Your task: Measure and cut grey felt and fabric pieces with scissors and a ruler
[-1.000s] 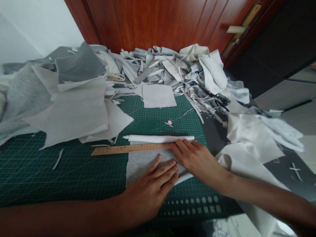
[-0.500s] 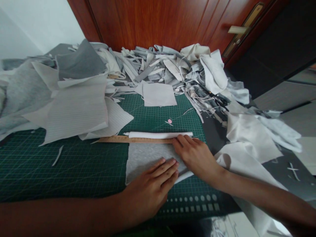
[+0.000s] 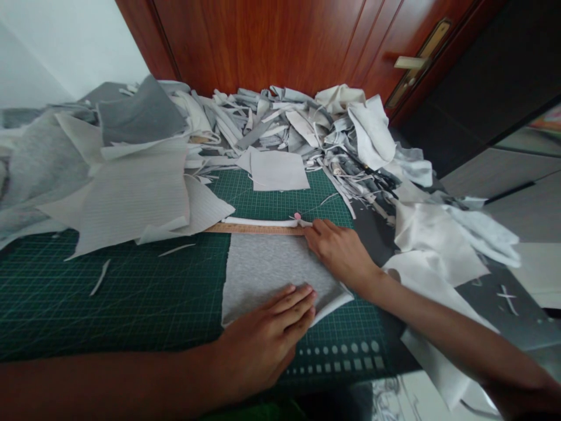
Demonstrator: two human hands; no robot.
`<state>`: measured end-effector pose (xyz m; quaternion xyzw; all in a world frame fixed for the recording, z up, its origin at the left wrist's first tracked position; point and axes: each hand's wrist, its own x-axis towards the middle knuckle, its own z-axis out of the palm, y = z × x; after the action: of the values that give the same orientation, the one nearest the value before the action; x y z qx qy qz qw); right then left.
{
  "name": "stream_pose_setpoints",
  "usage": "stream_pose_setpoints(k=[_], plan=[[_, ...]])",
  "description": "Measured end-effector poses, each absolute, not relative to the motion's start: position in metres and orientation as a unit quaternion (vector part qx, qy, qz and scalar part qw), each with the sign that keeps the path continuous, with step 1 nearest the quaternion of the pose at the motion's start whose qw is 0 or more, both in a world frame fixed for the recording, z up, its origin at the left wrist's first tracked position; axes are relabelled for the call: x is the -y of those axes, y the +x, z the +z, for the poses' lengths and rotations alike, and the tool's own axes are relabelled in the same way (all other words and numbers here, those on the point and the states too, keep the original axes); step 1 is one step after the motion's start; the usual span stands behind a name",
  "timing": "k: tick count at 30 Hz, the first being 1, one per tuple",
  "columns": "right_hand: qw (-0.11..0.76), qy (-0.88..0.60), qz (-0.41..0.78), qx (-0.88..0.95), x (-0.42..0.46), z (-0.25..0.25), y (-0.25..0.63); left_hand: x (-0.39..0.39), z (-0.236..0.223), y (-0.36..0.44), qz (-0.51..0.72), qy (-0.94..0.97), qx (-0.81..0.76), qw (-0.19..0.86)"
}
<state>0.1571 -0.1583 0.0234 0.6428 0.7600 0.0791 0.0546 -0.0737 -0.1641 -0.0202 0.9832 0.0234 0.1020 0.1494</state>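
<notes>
Ref = grey fabric, lying on the green cutting mat.

- Near side of it: printed rows of circles and squares on the mat.
- Left hand: laid flat over the fabric's near edge, fingers extended and together, grasping nothing. Just right of those fingertips, the fabric's near right edge is curled up in a pale roll.
- Left of the fabric, on the mat: short scrap strip, plus a thinner strip a bit farther up.
- Right of it, well apart: cream cloth on the dark tabletop, crossed strips beyond that.
- Wooden ruler: lies across the fabric's far edge, left end sticking out past it. Narrow white roll right along the ruler's far side.
- Right hand: bent fingers on the ruler's right end. Thumb hidden, can't tell if it's pinching or only pressing.
- Beyond the fabric: pink dot, white patch, scrap heap, then wooden door. Ribbed cloth sits far-left of it.
</notes>
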Motion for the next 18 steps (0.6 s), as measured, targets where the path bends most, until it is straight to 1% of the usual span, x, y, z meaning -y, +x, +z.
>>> stream_pose_setpoints(k=[5, 10, 18], plan=[[0.072, 0.638, 0.07, -0.764, 0.151, 0.026, 0.16, 0.164, -0.02, -0.075, 0.103, 0.982, -0.027, 0.158], [0.066, 0.641, 0.078, -0.761, 0.149, 0.023, 0.159, 0.162, -0.018, -0.076, 0.099, 0.981, -0.033, 0.164], [0.063, 0.628, 0.121, -0.766, 0.144, 0.017, 0.154, 0.16, -0.015, -0.077, 0.084, 0.988, -0.026, 0.127]])
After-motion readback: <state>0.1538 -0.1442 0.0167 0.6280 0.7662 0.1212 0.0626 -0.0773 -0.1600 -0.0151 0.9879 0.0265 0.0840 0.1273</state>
